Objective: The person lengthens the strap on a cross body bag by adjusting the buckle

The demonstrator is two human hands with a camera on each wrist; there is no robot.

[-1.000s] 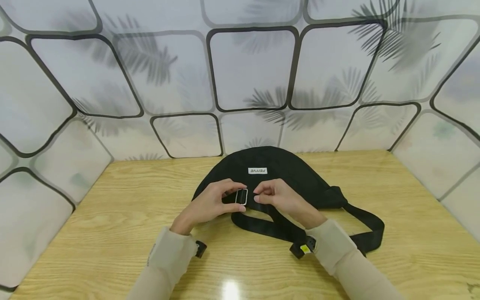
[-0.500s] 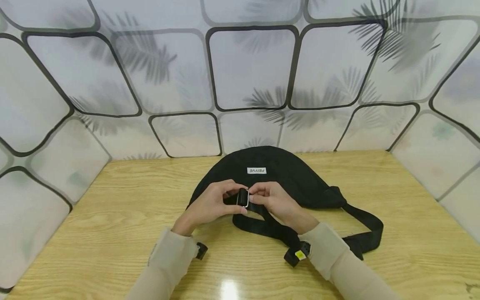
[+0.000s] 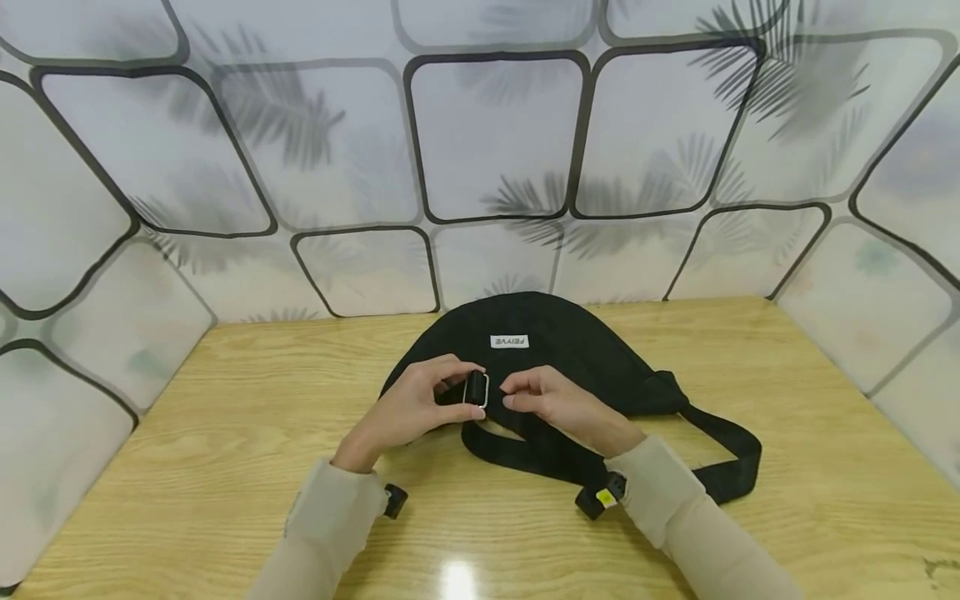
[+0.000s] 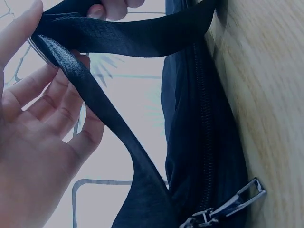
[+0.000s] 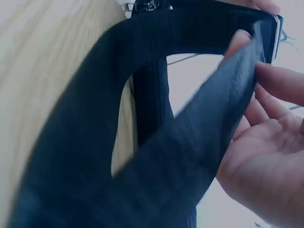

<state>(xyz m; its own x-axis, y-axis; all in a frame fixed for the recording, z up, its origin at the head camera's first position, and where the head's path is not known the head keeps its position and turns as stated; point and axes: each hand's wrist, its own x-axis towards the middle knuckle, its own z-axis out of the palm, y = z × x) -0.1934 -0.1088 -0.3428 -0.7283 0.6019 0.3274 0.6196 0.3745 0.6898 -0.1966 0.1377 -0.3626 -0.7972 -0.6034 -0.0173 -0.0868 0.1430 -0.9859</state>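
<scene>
head view: a metal buckle (image 3: 486,392), with a black strap (image 5: 190,137) threaded through it, is raised off the wood-grain table (image 3: 225,467), pinched between the thumb and fingers of the left hand (image 3: 408,405). just beside it, the right hand (image 3: 561,402) pinches the strap's end between thumb and finger, plainest in the right wrist view. behind both hands a black bag (image 3: 551,321) lies on the table, its white label (image 3: 509,342) upside down; the left wrist view shows its zip pull (image 4: 237,202). a patterned backdrop (image 3: 495,142) stands beyond.
</scene>
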